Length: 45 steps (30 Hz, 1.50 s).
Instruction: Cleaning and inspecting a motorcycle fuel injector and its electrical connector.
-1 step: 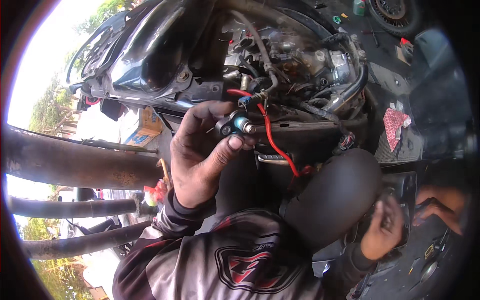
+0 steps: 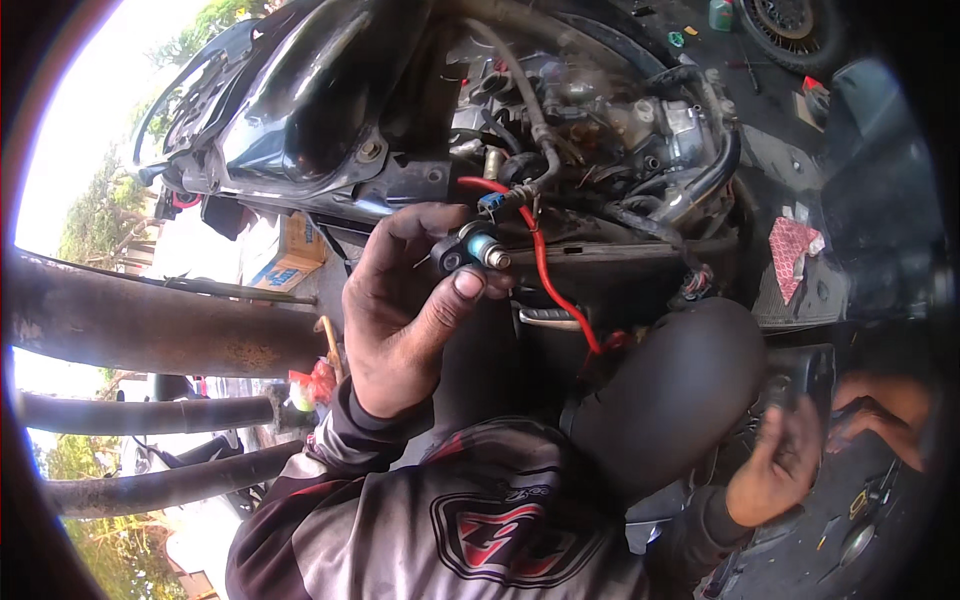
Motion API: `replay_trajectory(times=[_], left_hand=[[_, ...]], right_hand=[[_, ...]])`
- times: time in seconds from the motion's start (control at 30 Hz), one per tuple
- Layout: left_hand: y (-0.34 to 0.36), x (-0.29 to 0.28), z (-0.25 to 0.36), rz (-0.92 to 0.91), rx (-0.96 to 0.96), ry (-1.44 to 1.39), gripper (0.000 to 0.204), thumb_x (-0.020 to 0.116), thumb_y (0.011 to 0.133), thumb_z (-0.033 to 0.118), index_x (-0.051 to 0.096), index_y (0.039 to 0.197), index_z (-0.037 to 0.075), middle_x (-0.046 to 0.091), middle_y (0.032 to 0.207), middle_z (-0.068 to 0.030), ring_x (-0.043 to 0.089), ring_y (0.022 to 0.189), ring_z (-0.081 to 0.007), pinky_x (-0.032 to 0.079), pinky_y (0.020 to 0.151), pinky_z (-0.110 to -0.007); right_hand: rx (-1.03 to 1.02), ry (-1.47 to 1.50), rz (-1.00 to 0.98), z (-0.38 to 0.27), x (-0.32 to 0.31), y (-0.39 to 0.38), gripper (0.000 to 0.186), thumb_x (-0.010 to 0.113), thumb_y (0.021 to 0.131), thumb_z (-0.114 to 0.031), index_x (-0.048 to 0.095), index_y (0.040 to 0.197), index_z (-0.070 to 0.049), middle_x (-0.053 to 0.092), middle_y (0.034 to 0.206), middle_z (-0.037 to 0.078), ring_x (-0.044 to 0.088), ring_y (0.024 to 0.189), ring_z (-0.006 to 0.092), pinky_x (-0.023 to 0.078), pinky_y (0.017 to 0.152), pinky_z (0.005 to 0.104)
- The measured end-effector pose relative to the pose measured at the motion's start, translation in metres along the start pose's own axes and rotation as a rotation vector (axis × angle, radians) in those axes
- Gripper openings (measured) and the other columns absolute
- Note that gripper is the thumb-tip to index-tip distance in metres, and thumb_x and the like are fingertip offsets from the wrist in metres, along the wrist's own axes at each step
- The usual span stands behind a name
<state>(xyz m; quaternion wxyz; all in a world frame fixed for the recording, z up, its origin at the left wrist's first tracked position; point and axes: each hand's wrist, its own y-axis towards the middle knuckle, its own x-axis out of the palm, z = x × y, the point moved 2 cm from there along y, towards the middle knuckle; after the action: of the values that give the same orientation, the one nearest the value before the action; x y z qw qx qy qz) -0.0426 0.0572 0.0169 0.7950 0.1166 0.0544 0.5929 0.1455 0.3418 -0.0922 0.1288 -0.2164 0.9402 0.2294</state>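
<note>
My left hand holds a small fuel injector with a blue body, a metal tip and a black holder, pinched between thumb and fingers. Just behind it hangs a blue wiring connector on a loom. A red cable runs down past the fingertips toward my knee. Beyond lies the exposed engine of a motorcycle with its panels off. My right hand is raised beside my right knee, blurred by motion, with thumb and fingers apart and nothing visible in it.
The bike's dark bodywork fills the upper left. Rusty pipes cross the left side, near a cardboard box. At the right are a red patterned packet, another person's bare limb and tools. A wheel lies beyond.
My right hand has shifted slightly to the right and its fingers have straightened. The left hand and the fuel injector have hardly moved.
</note>
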Motion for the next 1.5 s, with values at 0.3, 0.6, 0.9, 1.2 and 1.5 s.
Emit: replay_trajectory(times=[0.3, 0.6, 0.9, 1.2, 1.5], left_hand=[[-0.007, -0.011, -0.006, 0.028, -0.002, -0.041, 0.041, 0.061, 0.098, 0.008, 0.045, 0.132, -0.008, 0.065, 0.112, -0.0198, 0.067, 0.103, -0.0279, 0.053, 0.095, -0.039], [-0.01, -0.021, -0.009, -0.02, 0.035, 0.05, 0.042, 0.064, 0.091, -0.005, 0.049, 0.13, -0.01, 0.06, 0.121, -0.0145, 0.064, 0.109, -0.018, 0.05, 0.098, -0.032], [-0.014, -0.02, -0.015, -0.097, 0.076, -0.125, 0.048, 0.066, 0.09, -0.006, 0.047, 0.134, -0.011, 0.058, 0.126, -0.0172, 0.061, 0.117, -0.0215, 0.05, 0.099, -0.033], [-0.017, -0.03, -0.025, -0.14, 0.221, 0.187, 0.049, 0.068, 0.089, -0.001, 0.05, 0.132, -0.012, 0.058, 0.129, -0.0225, 0.061, 0.12, -0.026, 0.05, 0.101, -0.034], [-0.021, -0.03, -0.029, -0.066, 0.248, 0.329, 0.038, 0.067, 0.088, -0.003, 0.057, 0.123, -0.013, 0.064, 0.122, -0.0252, 0.064, 0.116, -0.03, 0.049, 0.098, -0.035]], right_hand=[[-0.141, 0.613, -0.355, -0.088, 0.069, 0.009, 0.015, 0.065, 0.093, 0.003, 0.064, 0.107, 0.006, 0.068, 0.096, 0.019, 0.07, 0.082, 0.0212, 0.06, 0.068, 0.0293], [-0.383, 0.725, -0.915, -0.155, 0.122, 0.029, 0.024, 0.064, 0.085, 0.014, 0.07, 0.105, 0.003, 0.066, 0.099, 0.016, 0.07, 0.081, 0.0193, 0.058, 0.071, 0.0285], [-0.412, 0.672, -0.908, -0.163, 0.149, 0.021, 0.036, 0.06, 0.084, 0.017, 0.073, 0.112, -0.002, 0.068, 0.098, 0.012, 0.069, 0.081, 0.0168, 0.056, 0.071, 0.0267], [-0.175, 0.719, -0.87, -0.161, 0.157, 0.01, 0.028, 0.064, 0.084, 0.015, 0.072, 0.107, 0.001, 0.07, 0.097, 0.013, 0.071, 0.083, 0.0189, 0.056, 0.071, 0.0275], [-0.111, 0.72, -0.877, -0.153, 0.166, 0.004, 0.021, 0.065, 0.09, 0.009, 0.067, 0.111, 0.005, 0.071, 0.099, 0.013, 0.069, 0.086, 0.014, 0.056, 0.073, 0.0253]])
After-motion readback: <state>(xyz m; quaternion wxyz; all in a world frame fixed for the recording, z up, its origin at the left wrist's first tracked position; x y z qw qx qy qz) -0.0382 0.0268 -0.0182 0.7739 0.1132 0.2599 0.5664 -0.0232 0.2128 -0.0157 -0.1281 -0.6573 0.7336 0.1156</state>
